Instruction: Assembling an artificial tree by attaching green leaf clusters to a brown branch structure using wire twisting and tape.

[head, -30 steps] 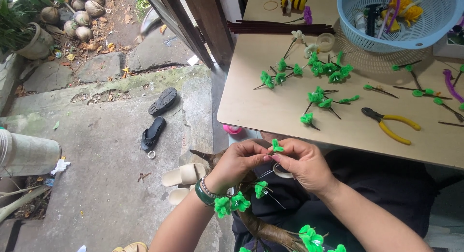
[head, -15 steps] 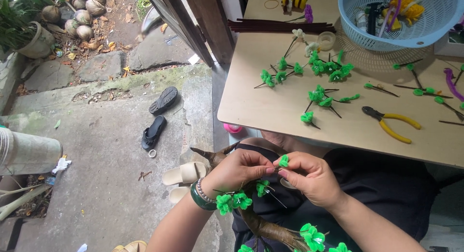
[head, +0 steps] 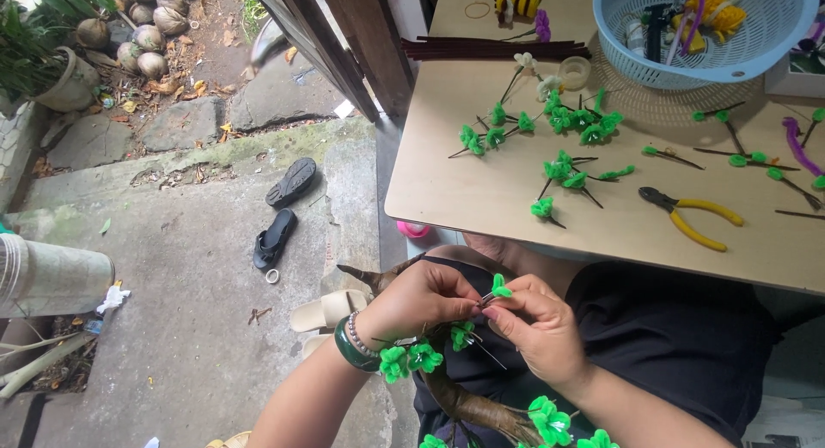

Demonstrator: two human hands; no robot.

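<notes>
My left hand (head: pixel 421 300) and right hand (head: pixel 537 328) meet over my lap, fingertips pressed together, pinching the wire stem of a green pipe-cleaner leaf (head: pixel 499 285) against the brown branch (head: pixel 468 405). More green leaf sprigs (head: pixel 563 168) lie on the table (head: pixel 481 190) further off, yellow-handled pliers (head: pixel 692 216) to their right.

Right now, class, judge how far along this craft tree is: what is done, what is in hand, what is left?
Done: several green tufts already sit on the brown branch over the lap. In hand: the left hand and right hand pinch the wire stem of one green tuft at the branch. Left: many loose green stems lie on the table, beside the yellow-handled pliers.
</notes>
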